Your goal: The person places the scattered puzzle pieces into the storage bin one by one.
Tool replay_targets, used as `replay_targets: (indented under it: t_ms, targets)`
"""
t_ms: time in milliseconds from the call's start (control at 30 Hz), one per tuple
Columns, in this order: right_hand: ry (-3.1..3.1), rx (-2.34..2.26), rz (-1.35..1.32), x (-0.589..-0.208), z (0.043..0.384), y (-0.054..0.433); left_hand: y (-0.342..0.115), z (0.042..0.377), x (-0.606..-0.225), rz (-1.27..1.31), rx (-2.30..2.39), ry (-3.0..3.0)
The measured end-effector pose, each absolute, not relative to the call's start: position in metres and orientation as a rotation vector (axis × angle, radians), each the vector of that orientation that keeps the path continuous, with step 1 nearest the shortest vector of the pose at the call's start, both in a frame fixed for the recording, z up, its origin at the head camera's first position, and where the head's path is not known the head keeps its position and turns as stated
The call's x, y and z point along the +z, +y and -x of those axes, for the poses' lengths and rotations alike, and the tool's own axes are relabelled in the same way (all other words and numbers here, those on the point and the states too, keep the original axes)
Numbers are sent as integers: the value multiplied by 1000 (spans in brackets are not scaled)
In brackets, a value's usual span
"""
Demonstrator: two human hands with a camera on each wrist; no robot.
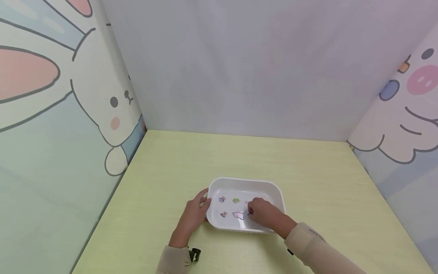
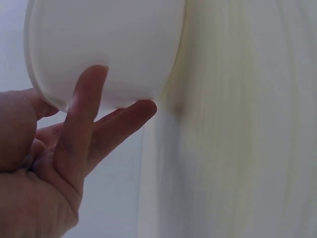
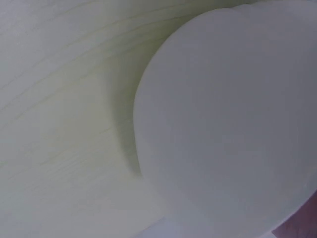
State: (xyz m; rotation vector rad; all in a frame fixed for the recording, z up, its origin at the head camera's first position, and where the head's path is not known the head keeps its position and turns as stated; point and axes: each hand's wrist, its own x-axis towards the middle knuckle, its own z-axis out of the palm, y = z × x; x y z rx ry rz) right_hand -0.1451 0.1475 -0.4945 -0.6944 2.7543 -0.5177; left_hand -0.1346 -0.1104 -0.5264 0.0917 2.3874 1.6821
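Observation:
A white rectangular plastic tray (image 1: pixel 246 183) sits on the table with several small, flat, sticker-like pieces inside. Among them are a green piece (image 1: pixel 236 200), a pink-and-white piece (image 1: pixel 238 215), a blue-and-red piece (image 1: pixel 222 199) and a small reddish piece (image 1: pixel 224 214). My left hand (image 1: pixel 193 214) grips the tray's left end, thumb at the rim and fingers against the outer wall (image 2: pixel 124 44). Inside the tray, toward its right side, my right hand (image 1: pixel 266 214) has curled fingers, pinching a small dark-looking piece (image 1: pixel 251 213) at the fingertips. Another pale pink piece (image 1: pixel 246 202) is partly hidden by that hand.
The light yellow-green table (image 1: pixel 178 163) extends around the tray. A plain grey-white wall (image 1: pixel 239 76) stands behind it, with cartoon-printed panels on the left (image 1: pixel 44 167) and right (image 1: pixel 410 167). The right wrist view mostly shows the tray's outer wall (image 3: pixel 223 119).

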Motion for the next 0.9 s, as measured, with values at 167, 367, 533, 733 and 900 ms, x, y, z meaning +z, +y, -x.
replay_targets:
  t_ms: [167,367,533,733,900]
  targets:
    - [2762,-476,659,-500,144,146,-110,134,-526,-93,1684,2389]
    - [2765,-454,633,-499,142,144,-110,134,-526,-95,1686,2389]
    - [2767,-414,594,-499,142,142,-111,134,-526,-104,1683,2394]
    - [2790,-415,655,-498,140,142,-111,134,-526,-99,1677,2402]
    - [2798,-419,660,-496,137,141,-110,135,-526,-75,1662,2411]
